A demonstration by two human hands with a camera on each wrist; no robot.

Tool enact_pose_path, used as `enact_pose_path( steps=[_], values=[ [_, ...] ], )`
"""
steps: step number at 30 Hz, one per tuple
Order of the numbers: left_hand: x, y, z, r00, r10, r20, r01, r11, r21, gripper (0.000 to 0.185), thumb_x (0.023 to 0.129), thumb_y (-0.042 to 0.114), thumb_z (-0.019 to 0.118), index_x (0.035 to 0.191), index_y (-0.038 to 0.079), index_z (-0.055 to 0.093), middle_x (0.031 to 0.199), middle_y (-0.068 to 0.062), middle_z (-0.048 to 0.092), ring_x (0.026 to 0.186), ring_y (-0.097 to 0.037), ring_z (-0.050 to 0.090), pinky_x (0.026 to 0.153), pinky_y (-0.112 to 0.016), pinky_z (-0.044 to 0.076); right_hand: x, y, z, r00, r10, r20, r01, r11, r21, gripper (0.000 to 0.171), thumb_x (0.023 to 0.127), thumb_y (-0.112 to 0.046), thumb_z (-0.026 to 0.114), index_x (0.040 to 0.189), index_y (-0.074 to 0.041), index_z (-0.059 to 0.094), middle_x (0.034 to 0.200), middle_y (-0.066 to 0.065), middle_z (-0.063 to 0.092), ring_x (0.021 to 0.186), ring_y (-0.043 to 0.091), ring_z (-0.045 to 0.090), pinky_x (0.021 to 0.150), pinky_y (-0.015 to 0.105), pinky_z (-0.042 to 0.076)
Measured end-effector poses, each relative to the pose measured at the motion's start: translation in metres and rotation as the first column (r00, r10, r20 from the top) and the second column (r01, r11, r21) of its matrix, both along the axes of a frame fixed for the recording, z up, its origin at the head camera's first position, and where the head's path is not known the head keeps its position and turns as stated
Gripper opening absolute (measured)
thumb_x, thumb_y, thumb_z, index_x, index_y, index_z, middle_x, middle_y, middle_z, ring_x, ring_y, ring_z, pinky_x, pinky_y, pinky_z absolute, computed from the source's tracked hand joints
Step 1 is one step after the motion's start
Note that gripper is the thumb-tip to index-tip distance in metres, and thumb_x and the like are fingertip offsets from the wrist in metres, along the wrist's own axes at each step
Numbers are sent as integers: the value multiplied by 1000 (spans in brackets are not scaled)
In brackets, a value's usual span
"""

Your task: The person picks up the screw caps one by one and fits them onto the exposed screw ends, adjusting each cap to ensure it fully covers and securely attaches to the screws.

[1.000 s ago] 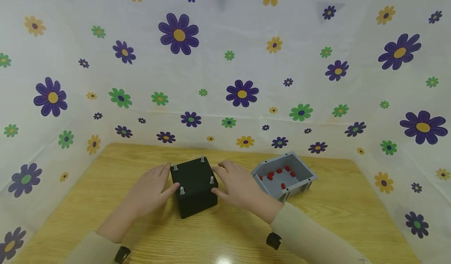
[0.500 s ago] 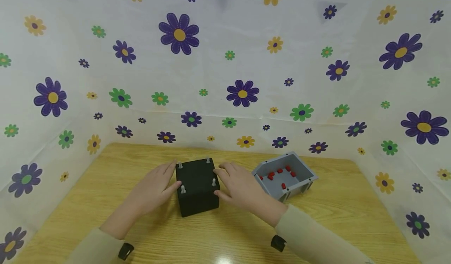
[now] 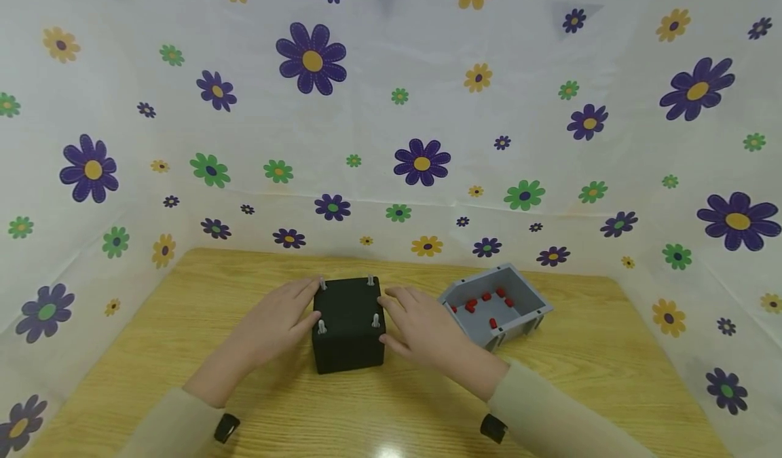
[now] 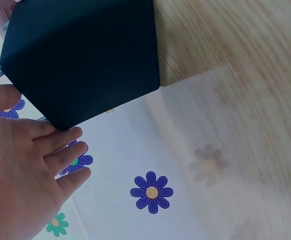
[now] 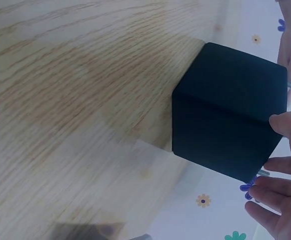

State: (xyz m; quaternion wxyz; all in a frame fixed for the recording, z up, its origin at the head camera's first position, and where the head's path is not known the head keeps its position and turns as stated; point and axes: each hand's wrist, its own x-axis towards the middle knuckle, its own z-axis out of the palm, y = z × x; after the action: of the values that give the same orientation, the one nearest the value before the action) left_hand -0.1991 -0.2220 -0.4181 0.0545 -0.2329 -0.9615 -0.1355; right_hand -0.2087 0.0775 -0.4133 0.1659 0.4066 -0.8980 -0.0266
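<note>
Currently both hands, L & R, fingers straight, flank black box; 4 screws unturned, grey tray at 3 o'clock.

Two bare hands, beige long sleeves, black wrist units

Left hand and right hand bare — no gloves, rings or watch visible. Both forearms in plain light beige long sleeves, soft knit-looking fabric, cuffs ending at the wrists, no print or logo. Small black rounded device under each wrist — left one, right one — strap details too small to tell. Wrist views show only fingers and palm edges, nails short and unpainted.
</note>
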Motion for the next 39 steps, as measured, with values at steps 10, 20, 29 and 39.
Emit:
enact_pose_path(
  steps=[10, 20, 29, 39],
  values=[
    [-5, 4, -2, 998, -50, -28, 49, 998, -49, 61, 112, 31, 47, 161, -5, 38, 164, -24, 44, 153, -43, 43, 124, -59, 36, 2, 8, -5, 997, 43, -57, -43, 999, -7, 59, 102, -44, 69, 146, -6, 60, 146, 11, 63, 134, 25, 62, 115, 37, 50],
    [-7, 11, -2, 998, -62, -15, 61, 998, -31, 61, 111, 28, 48, 161, -6, 38, 166, -23, 42, 153, -43, 43, 125, -58, 36, 6, 14, -8, 989, 79, -123, -84, 996, -37, 58, 100, -44, 72, 142, -5, 63, 141, 10, 67, 129, 24, 65, 112, 36, 53],
    [-10, 16, -2, 997, -76, -1, 76, 996, -45, 62, 111, 30, 47, 162, -4, 36, 168, -22, 40, 155, -43, 40, 127, -58, 33, 10, 18, -10, 990, 61, -128, -68, 996, -54, 59, 99, -44, 74, 140, -4, 64, 139, 10, 68, 127, 24, 65, 110, 37, 54],
    [-11, 21, -3, 995, -103, -5, 102, 993, -55, 63, 111, 28, 48, 162, -6, 35, 168, -23, 39, 155, -42, 40, 127, -57, 34, 16, 22, -15, 995, 27, -101, -35, 996, -76, 61, 99, -45, 72, 143, -3, 62, 142, 13, 65, 129, 25, 64, 108, 36, 55]
  ],
)
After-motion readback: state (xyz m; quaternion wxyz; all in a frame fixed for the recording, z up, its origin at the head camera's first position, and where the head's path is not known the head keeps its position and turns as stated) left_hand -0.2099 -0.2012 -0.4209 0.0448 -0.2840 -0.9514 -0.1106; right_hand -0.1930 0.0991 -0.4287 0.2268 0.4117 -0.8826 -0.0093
